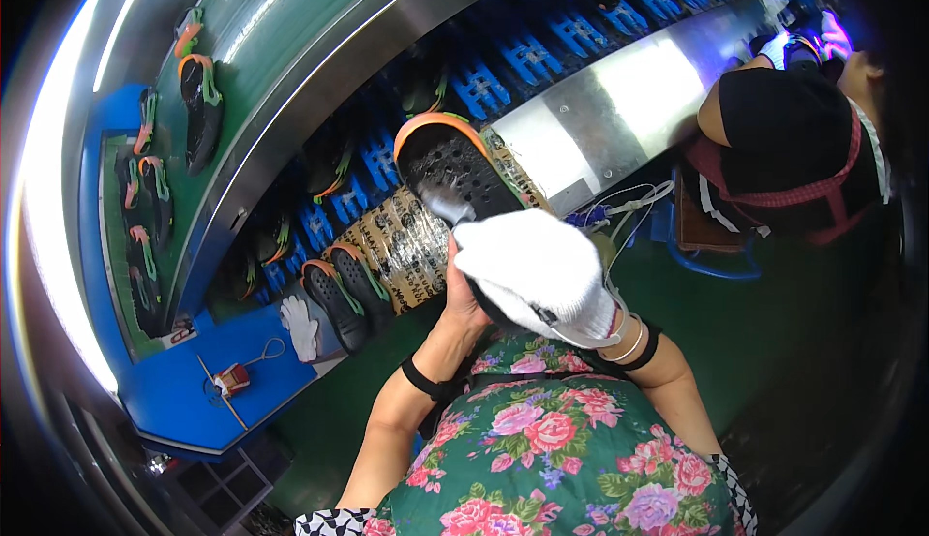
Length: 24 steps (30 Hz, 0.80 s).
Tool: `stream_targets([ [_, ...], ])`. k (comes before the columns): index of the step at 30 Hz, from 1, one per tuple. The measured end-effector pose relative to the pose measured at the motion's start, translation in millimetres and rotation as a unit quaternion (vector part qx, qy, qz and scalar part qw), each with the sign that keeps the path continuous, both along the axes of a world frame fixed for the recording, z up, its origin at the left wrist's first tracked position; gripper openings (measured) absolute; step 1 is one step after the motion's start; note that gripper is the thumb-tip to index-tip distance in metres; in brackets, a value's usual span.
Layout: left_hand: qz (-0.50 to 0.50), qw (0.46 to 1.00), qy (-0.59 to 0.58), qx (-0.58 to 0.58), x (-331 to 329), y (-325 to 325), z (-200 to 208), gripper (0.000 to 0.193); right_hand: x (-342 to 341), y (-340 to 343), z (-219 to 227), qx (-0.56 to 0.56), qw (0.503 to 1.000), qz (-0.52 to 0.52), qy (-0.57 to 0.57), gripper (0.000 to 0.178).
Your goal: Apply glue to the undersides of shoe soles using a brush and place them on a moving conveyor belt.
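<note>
A black clog with holes and an orange rim is tilted up in front of me. My left hand, bare, is closed around the clog's near left side; its fingers are partly hidden. Over the clog's near part is my right hand in a white knitted glove, its fingers closed. A blurred, pale grey tip sticks out from them against the inside of the clog. The glove covers the rest, so I cannot make out what it is.
A taped brown carton and two clogs lie left of my hands. A spare white glove rests beside a blue table. Clogs ride a green conveyor belt. At right sits another person, near white cables.
</note>
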<state>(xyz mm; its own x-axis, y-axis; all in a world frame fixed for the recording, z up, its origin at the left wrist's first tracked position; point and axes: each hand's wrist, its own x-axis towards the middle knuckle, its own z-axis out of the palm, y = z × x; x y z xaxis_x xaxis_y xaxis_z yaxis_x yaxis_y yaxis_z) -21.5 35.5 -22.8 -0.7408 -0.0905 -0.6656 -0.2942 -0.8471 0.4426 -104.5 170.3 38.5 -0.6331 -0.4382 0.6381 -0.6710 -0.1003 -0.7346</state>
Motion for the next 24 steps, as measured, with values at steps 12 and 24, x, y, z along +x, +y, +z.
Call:
stream_targets([
  [12, -0.065, 0.967, 0.227, 0.097, 5.6, -12.1, -22.1, 0.097, 14.0, 6.7, -12.2, -0.083, 0.987, 0.045, -0.131, 0.024],
  [24, 0.048, 0.967, 0.224, 0.114, -22.5, -2.5, 5.6, 0.090, -1.2, 13.8, -6.1, -0.085, 0.991, 0.028, -0.100, 0.025],
])
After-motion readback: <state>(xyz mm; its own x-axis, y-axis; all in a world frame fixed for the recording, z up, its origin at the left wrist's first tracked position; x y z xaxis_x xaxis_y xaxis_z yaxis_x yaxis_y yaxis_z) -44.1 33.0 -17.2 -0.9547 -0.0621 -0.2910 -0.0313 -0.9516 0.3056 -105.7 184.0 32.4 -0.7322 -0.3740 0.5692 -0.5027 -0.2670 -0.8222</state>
